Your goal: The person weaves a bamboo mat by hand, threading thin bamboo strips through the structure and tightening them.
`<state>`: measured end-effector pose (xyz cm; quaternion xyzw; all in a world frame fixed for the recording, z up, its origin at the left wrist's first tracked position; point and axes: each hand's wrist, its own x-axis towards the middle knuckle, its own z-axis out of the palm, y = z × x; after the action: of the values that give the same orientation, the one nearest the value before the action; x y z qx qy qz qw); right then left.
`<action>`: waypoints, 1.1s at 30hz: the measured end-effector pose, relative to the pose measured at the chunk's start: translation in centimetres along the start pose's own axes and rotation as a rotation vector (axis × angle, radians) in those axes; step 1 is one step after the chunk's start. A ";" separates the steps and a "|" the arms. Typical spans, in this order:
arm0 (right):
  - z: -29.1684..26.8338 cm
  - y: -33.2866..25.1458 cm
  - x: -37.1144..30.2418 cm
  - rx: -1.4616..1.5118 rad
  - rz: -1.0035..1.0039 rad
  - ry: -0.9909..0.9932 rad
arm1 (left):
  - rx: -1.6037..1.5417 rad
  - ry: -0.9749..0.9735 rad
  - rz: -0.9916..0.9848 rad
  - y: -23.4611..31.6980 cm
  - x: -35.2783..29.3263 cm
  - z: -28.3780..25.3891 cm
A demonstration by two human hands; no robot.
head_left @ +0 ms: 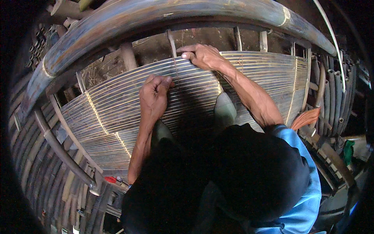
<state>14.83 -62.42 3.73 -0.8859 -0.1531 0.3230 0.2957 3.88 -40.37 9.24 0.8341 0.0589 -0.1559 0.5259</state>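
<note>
In the head view, a panel of narrow bound slats (253, 74) is spreading across the middle, from about 9 o'clock to 3 o'clock, beneath both hands. The left hand (154, 93) is resting over the slats toward 10 o'clock, its fingers curling and its thumb pressing together with the index finger; whether a thread is lying between them, I cannot tell. The right hand (201, 55) is lying at the panel's far edge, near 12 o'clock, its index finger pointing toward 9 o'clock, slightly apart from the thumb; its other fingers are not showing clearly. A thin dark cord (175, 70) is crossing the slats between the hands. A grey-green shoe (225, 108) is resting on the panel. A thick bamboo pole (187, 13) is arching from 10 to 2 o'clock. Reddish-brown fibres (306, 118) are lying at 3 o'clock, beyond a blue sleeve (306, 183), and bamboo poles (35, 160) are lining up around 8 o'clock.
</note>
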 end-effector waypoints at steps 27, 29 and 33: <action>3.9 -3.7 -1.9 -0.098 -0.368 0.626 | -1.058 0.246 0.011 -2.1 -5.8 -1.6; 2.6 -1.8 -2.2 -0.139 -0.151 0.510 | -1.097 0.227 -0.027 -2.5 -5.7 -1.5; 2.9 -0.5 -2.0 -0.064 -0.044 0.457 | -1.040 0.249 -0.029 -2.8 -5.6 -1.2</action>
<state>11.36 -61.78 3.23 -0.9413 -0.1117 0.1025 0.3015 -1.86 -37.69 9.15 0.4746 0.2016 -0.0133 0.8567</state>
